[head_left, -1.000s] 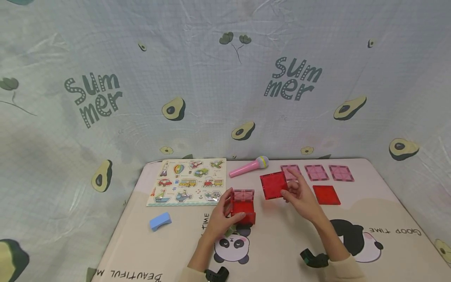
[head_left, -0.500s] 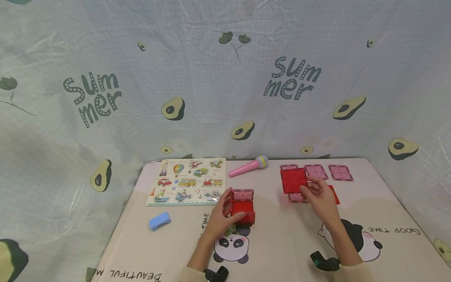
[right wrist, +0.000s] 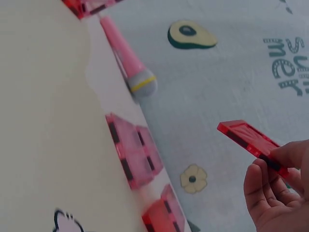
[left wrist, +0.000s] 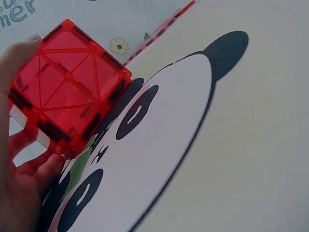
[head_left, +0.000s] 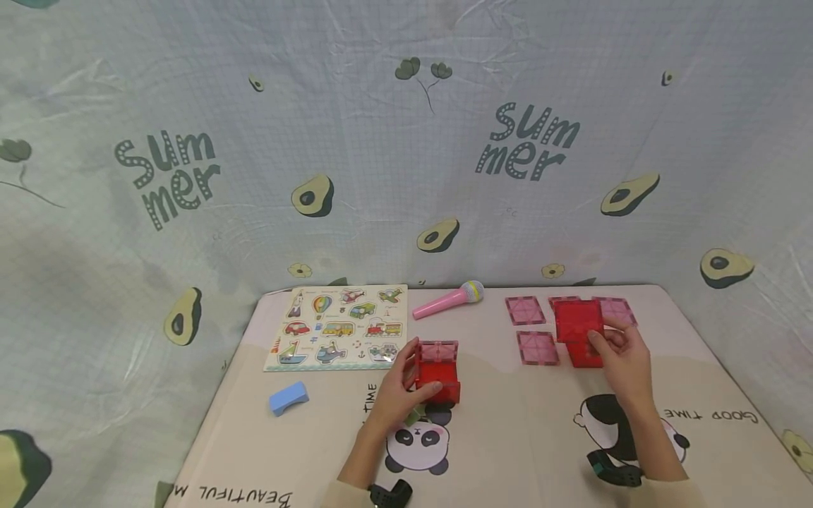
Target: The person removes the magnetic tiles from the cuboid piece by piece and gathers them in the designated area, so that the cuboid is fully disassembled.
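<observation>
My left hand (head_left: 396, 395) grips an open box of red magnetic tiles (head_left: 438, 384), thumb across its near side and fingers behind its left wall. One square face of that box fills much of the left wrist view (left wrist: 70, 79). Farther right, my right hand (head_left: 627, 363) pinches a single red square magnetic tile (head_left: 579, 321) by its right edge, thumb on the front. In the right wrist view this tile (right wrist: 253, 137) is raised and seen nearly edge-on. It overlaps another red tile (head_left: 586, 357) lying on the table in the head view.
Several pink square tiles lie around it, among them a near one (head_left: 538, 348) and a back-left one (head_left: 525, 310). A pink toy microphone (head_left: 447, 302) and a picture puzzle board (head_left: 343, 328) lie at the back. A blue arched block (head_left: 288, 398) sits at left.
My right hand has carried the red tile to the right, from beside the box to over the other red tile. The left hand and box have stayed in place.
</observation>
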